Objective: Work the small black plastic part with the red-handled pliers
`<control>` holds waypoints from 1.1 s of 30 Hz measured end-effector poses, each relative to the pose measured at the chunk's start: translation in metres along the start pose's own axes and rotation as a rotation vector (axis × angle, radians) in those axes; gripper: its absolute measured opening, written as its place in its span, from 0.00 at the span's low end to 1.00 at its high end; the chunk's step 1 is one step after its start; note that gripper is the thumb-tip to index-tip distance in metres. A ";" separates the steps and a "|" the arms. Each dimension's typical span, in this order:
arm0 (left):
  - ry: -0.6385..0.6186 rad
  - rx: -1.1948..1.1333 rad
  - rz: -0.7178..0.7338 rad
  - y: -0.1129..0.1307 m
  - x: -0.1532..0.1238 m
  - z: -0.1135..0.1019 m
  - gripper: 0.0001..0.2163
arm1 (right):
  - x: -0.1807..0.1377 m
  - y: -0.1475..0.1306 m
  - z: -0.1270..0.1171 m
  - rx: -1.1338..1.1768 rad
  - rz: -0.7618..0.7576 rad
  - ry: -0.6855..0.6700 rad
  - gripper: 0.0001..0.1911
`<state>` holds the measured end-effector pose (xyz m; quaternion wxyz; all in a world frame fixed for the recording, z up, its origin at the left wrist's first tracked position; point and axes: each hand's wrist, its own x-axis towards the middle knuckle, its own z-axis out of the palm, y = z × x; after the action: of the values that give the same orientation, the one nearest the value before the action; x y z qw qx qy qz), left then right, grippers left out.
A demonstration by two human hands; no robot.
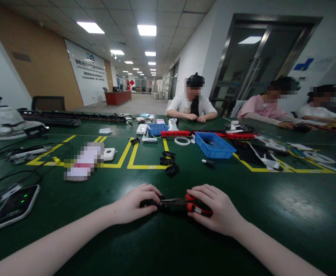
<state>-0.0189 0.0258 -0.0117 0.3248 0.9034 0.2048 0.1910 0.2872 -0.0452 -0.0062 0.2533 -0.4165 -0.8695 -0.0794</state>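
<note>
Low over the green table (168,245), my right hand (215,207) is closed around the red and black handles of needle-nose pliers (182,201). Their narrow jaws point left and meet a small black part (149,202). Fingers and thumb of my left hand (137,203) pinch that part from the left side. Its exact kind cannot be made out, and the fingers partly cover it. Just beyond my hands lie several similar black parts (172,170), with a short black and silver cylinder (208,163) to their right.
A blue bin (215,145) and a smaller blue basket (158,129) stand farther back, near red strips (176,133). On the left are a phone-like device (15,206), cables and a white box (109,154). Yellow tape (147,167) marks the table. A person (192,103) sits opposite; others sit right.
</note>
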 end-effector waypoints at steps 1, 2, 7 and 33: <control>0.000 -0.001 0.003 0.000 0.000 0.000 0.07 | 0.000 0.000 0.000 0.001 0.005 0.002 0.23; 0.001 0.004 0.006 -0.001 0.000 0.001 0.07 | 0.000 0.000 0.000 0.002 0.009 0.003 0.23; -0.004 0.040 0.017 -0.003 -0.001 0.003 0.08 | 0.001 -0.002 0.002 0.012 -0.006 0.003 0.23; -0.006 0.078 0.027 -0.005 -0.002 0.002 0.08 | 0.001 -0.004 0.007 -0.013 -0.074 0.004 0.23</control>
<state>-0.0207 0.0273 -0.0163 0.2873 0.9186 0.1989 0.1846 0.2806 -0.0444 -0.0116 0.2494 -0.3854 -0.8833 -0.0955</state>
